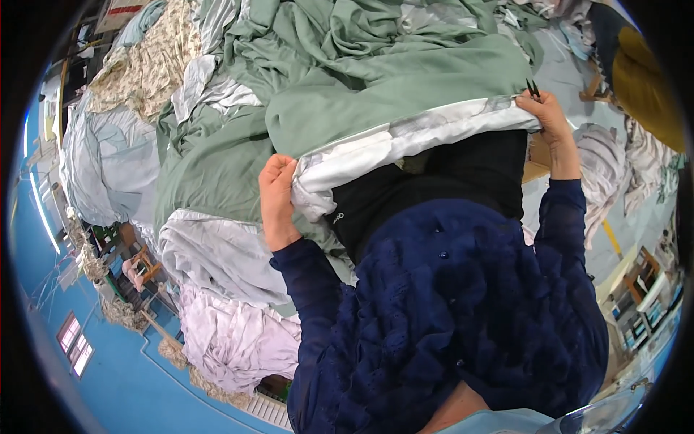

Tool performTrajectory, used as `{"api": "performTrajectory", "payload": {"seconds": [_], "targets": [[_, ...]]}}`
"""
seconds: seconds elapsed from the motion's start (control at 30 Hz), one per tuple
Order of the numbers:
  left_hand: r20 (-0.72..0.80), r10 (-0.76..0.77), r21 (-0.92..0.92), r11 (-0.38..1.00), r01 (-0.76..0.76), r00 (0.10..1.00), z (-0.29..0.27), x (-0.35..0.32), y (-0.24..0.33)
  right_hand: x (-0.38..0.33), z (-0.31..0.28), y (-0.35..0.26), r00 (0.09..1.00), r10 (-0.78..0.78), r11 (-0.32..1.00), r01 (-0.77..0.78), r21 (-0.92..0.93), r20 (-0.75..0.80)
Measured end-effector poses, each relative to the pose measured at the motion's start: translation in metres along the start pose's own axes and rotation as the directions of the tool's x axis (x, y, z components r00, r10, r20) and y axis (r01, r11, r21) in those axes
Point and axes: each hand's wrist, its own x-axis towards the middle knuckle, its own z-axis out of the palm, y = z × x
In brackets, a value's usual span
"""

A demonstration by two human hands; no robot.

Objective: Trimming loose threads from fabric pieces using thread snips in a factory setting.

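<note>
Green fabric (390, 85) with a white, grey-printed border (416, 139), held by its near edge in front of the body.

Left hand (277, 189) and right hand (549, 121) at opposite ends of the border, fingers of both pinching cloth; in the right also a dark pointed tool (533, 90), apparently snips. Near edge stretched almost straight between them: seemingly laid out along this side, with the bulk beyond left rumpled. In number: two hands, one border, one pointed tool, one beige floral fabric (148, 61) at upper left, one lilac heap (235, 334) at lower left; green layers not countable.
</note>
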Motion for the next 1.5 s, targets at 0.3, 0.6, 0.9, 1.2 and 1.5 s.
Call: {"api": "performTrajectory", "payload": {"seconds": [0.3,0.6,0.9,1.2,1.5], "targets": [[0.019,-0.038,0.007,0.999,0.037,0.999,0.005,0.016,-0.019,0.009,0.003,0.011,0.992,-0.104,0.993,0.099,-0.071,-0.076],[-0.007,-0.011,0.088,0.996,0.011,1.000,0.007,0.012,-0.011,0.013,0.012,0.011,0.992,-0.074,0.994,0.065,-0.085,-0.107],[0.388,0.649,0.808,0.102,-0.580,0.654,0.084,0.019,0.033,0.017,0.002,0.021,0.987,-0.138,0.986,0.129,-0.109,-0.083],[0.545,0.064,0.687,0.537,-0.489,0.836,0.118,0.074,-0.005,0.012,0.010,0.015,0.973,-0.203,0.954,0.171,-0.246,-0.107],[0.448,-0.202,0.322,0.945,0.053,0.871,0.110,0.065,0.008,0.007,-0.005,0.007,0.995,-0.054,0.993,0.044,-0.111,-0.080]]}}
